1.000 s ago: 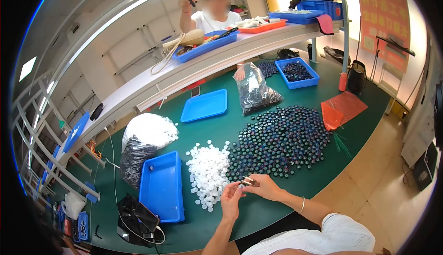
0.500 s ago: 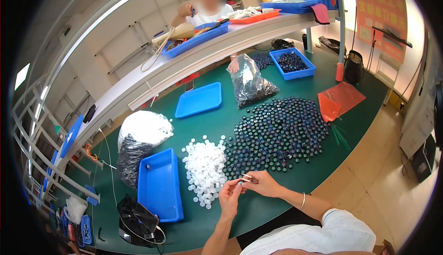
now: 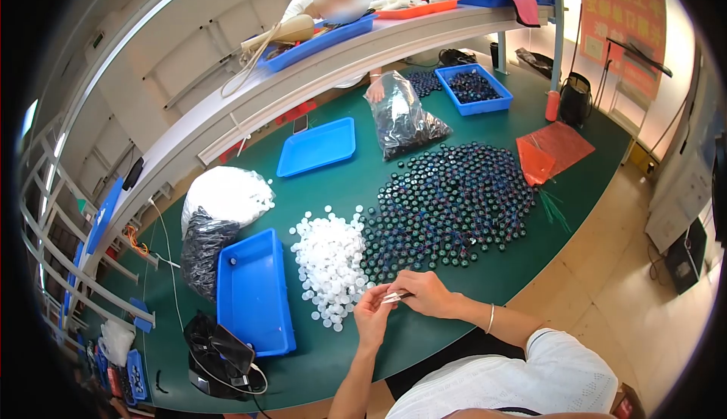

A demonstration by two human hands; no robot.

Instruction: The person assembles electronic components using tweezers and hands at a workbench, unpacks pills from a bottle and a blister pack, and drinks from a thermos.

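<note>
My right hand (image 3: 428, 295) is closed around a pair of tweezers (image 3: 394, 297), their pale tips angled toward my left fingers. With fingertips pinched together, my left hand (image 3: 371, 314) meets the tweezer tips; whatever small piece it holds is hidden. Just beyond both hands spreads a heap of small dark round pieces (image 3: 450, 207) with greenish centres. A pile of white translucent discs (image 3: 329, 264) lies to the left, touching the dark heap's edge.
A blue bin (image 3: 257, 298) and a black bag (image 3: 219, 354) with a cable are at left. Behind are a white bag (image 3: 227, 195), a blue tray (image 3: 316, 148), a clear bag (image 3: 405, 120) touched by another person's hand, a filled blue tray (image 3: 477, 104) and a red plastic sheet (image 3: 555, 154).
The view has shifted slightly, moving the table up and left in the picture. My hands stay together at the tweezers. The other person's raised hand has dropped from sight.
</note>
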